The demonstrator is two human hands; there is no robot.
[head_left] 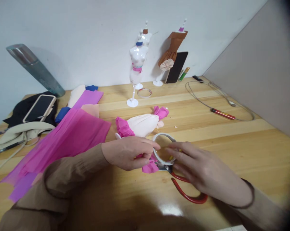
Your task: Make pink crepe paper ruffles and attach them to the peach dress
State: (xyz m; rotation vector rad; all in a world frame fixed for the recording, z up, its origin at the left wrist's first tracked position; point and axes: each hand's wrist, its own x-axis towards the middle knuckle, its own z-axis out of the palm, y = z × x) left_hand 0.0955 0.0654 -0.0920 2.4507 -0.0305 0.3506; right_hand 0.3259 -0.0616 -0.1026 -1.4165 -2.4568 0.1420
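A roll of clear tape [164, 134] is held up on edge between my two hands. My left hand [129, 152] grips its left rim, the index finger reaching over it and the other fingers curled. From the right, my right hand [202, 168] pinches the opposite rim. A pink crumpled paper piece [150, 167] lies just under my left fingertips. Scissors with red handles [190, 199] rest on the table below the roll, partly covered by my right hand. Behind the roll lies a small doll form in a white and pink dress [143, 124].
Pink paper sheets [72, 138] spread across the left, near a phone [40, 107] and a leaning bottle [36, 69]. White mannequins [137, 59] and one in a brown dress [175, 46] stand by the wall. A cable with a red handle [223, 114] lies right.
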